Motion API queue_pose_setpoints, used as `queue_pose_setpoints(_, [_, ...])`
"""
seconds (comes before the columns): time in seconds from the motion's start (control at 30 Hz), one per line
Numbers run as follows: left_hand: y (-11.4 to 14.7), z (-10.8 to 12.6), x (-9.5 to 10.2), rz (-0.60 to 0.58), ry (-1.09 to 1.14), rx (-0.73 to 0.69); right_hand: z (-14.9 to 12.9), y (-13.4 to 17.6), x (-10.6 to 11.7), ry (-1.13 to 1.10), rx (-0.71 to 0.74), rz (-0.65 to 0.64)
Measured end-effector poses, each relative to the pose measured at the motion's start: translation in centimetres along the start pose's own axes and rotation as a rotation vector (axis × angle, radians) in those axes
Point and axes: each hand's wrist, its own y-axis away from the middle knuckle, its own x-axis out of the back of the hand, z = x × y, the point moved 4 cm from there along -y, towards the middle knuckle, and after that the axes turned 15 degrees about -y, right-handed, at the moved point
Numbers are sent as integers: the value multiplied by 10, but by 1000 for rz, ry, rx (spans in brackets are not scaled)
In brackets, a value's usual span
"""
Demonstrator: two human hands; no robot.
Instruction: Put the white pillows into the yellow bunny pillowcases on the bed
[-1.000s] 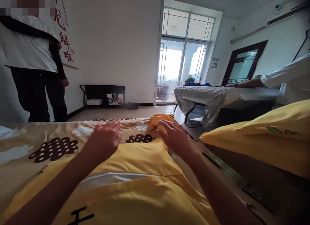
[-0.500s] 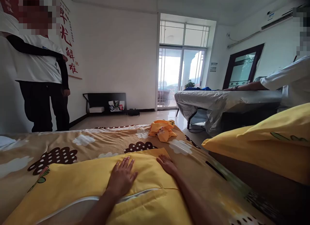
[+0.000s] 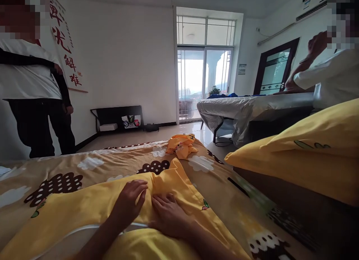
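A yellow pillowcase [image 3: 92,200] with small leaf prints lies on the patterned bed sheet [image 3: 109,166] in front of me. A pale curved edge crosses its near part, and a puffed yellow section bulges closest to me. My left hand [image 3: 129,200] hovers over or lightly touches the middle of the pillowcase, fingers bent and thumb apart, gripping nothing visible. Beside it, my right hand [image 3: 169,215] lies palm down on the fabric with fingers outstretched. Creases run from under it towards the raised far right corner.
A crumpled orange cloth [image 3: 182,146] sits at the bed's far edge. At right is a large yellow pillow [image 3: 303,140]. Beyond stands a plastic-covered table [image 3: 246,107] with a person [image 3: 331,77] behind it. Another person [image 3: 33,88] stands at left near a low black bench [image 3: 117,116].
My right hand has moved left from the pillowcase's far right edge to its middle. My left hand has lifted slightly and bent its fingers. The far right corner now stands up, wrinkled.
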Motion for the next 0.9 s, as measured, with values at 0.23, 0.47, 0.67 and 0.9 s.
queue_pose_setpoints(0.23, [68,70,-5,-536,-93,-187,8,-9,24,107,-78,41])
queue_pose_setpoints(0.47, [32,77,-3,-586,4,-102,-5,-7,79,160,-273,320])
queue_pose_setpoints(0.67, [13,85,-46,-595,124,-67,-6,3,96,208,-403,276])
queue_pose_setpoints(0.9, [12,87,-39,-500,127,-103,-21,-28,94,115,-422,213])
